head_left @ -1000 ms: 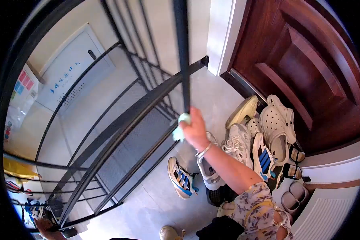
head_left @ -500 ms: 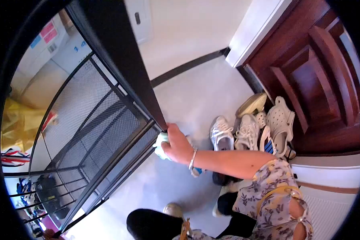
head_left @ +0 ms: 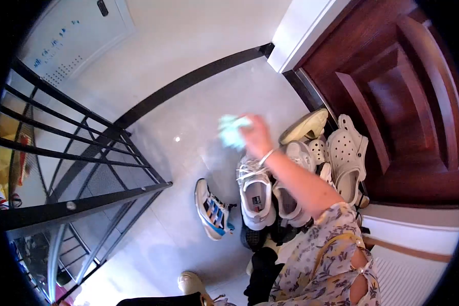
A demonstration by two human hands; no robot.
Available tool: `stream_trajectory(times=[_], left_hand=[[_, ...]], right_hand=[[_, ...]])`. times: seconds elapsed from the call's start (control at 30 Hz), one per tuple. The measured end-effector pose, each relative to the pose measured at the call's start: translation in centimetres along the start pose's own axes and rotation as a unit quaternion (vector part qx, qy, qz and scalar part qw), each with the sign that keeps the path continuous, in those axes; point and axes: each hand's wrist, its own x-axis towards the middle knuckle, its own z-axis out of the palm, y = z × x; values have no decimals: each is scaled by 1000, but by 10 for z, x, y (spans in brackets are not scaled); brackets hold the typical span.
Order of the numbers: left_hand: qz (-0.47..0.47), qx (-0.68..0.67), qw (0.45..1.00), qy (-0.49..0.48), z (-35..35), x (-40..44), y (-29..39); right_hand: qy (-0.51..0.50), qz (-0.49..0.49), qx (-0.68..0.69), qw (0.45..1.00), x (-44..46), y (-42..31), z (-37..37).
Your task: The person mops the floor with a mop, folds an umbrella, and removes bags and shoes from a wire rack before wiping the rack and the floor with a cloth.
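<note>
My right hand (head_left: 256,135), a little blurred, is closed on a pale green cloth (head_left: 233,131). Hand and cloth are over the grey floor, just beyond a pair of white lace-up sneakers (head_left: 256,196). A bracelet circles that wrist. To the left, a black metal shoe rack (head_left: 86,201) with mesh panels stands apart from this hand. At the bottom left edge, a tiny skin-coloured patch by the rack may be part of my left hand; its fingers cannot be made out.
A white, blue and black sneaker (head_left: 211,209) lies alone on the floor. Beige clogs (head_left: 346,153) and a yellowish shoe (head_left: 306,126) crowd against the dark red wooden door (head_left: 387,102). A white wall panel (head_left: 76,41) is behind the rack. My shoe (head_left: 191,283) shows below.
My right hand has left the rack's edge with the cloth and moved up and right over the floor. The view has shifted, showing the rack lower left and the lone sneaker uncovered.
</note>
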Motion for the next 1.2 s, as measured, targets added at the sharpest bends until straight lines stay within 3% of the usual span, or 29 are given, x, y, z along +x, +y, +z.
stream_trajectory(times=[0.07, 0.1, 0.13, 0.2, 0.23, 0.37, 0.43, 0.47, 0.53, 0.57, 0.6, 0.63, 0.67, 0.7, 0.73, 0.77, 0.8, 0.83, 0.87, 0.9, 0.97, 1.0, 1.03, 1.07, 1.13, 1.17, 1.2], left_hand=[[28, -153, 987, -51, 7, 34, 64], [72, -122, 982, -125, 9, 41, 77], [113, -91, 970, -197, 12, 47, 87], [184, -55, 945, -267, 28, 61, 98], [167, -84, 948, -257, 34, 60, 96], [56, -48, 954, -290, 26, 58, 94], [4, -39, 952, -305, 28, 58, 80], [60, -69, 932, -352, 34, 89, 122], [-4, -165, 931, -326, 45, 99, 148], [-61, -218, 929, -294, 49, 97, 149], [-58, -215, 928, -299, 53, 100, 149], [-54, -297, 922, -241, 59, 104, 150], [-45, -326, 920, -214, 62, 115, 172], [-33, -354, 916, -188, 65, 125, 194], [-20, -380, 911, -162, 68, 135, 216], [-249, -437, 864, -31, 70, 146, 250], [-458, -464, 751, 102, 75, 152, 268], [-359, -498, 789, 31, 55, 118, 176], [-324, -515, 793, 26, 53, 117, 161], [-314, -524, 791, 35, 60, 126, 182], [-311, -533, 785, 41, 65, 141, 199], [-315, -534, 783, 42, 66, 148, 207], [-324, -531, 782, 40, 66, 153, 216], [-336, -529, 778, 40, 67, 160, 225], [-363, -525, 769, 21, 67, 169, 235], [-299, -630, 716, -20, 64, 157, 223], [-296, -630, 717, -12, 63, 148, 206]], right_hand=[[59, 82, -173, 980, 44, 63, -50], [55, 138, -217, 965, 66, 97, -69], [61, 141, -369, 916, 75, 129, -89], [4, 218, -420, 881, 100, 177, -114], [-15, 290, -423, 858, 112, 192, -118], [-118, 253, -421, 863, 131, 219, -106], [-163, 312, -330, 876, 131, 238, -84], [-171, 305, -326, 878, 130, 241, -67], [-213, 184, -484, 829, 111, 247, -22], [-57, -12, -496, 866, 90, 243, 15], [-121, -6, -363, 924, 89, 236, 58], [-152, -69, -338, 926, 71, 169, 83], [-66, -222, -332, 914, 45, 138, 129], [-239, -204, -361, 878, 23, 108, 165], [-323, -202, -308, 872, -3, 86, 195], [-356, -265, -245, 862, -14, 52, 192], [-400, -180, -218, 872, -27, 34, 200], [-514, -217, -189, 808, -27, 31, 201], [-616, -244, -158, 732, -20, 34, 198], [-608, -238, -169, 739, -4, 50, 188], [-463, -230, -159, 841, 29, 102, 143], [-328, -108, -121, 931, 57, 129, 112], [-176, -179, -217, 943, 85, 174, 84], [-108, 81, 25, 991, 121, 203, 51], [12, -23, -279, 960, 162, 268, -18], [24, 16, -361, 932, 178, 273, -45], [28, 11, -358, 933, 190, 274, -39]])
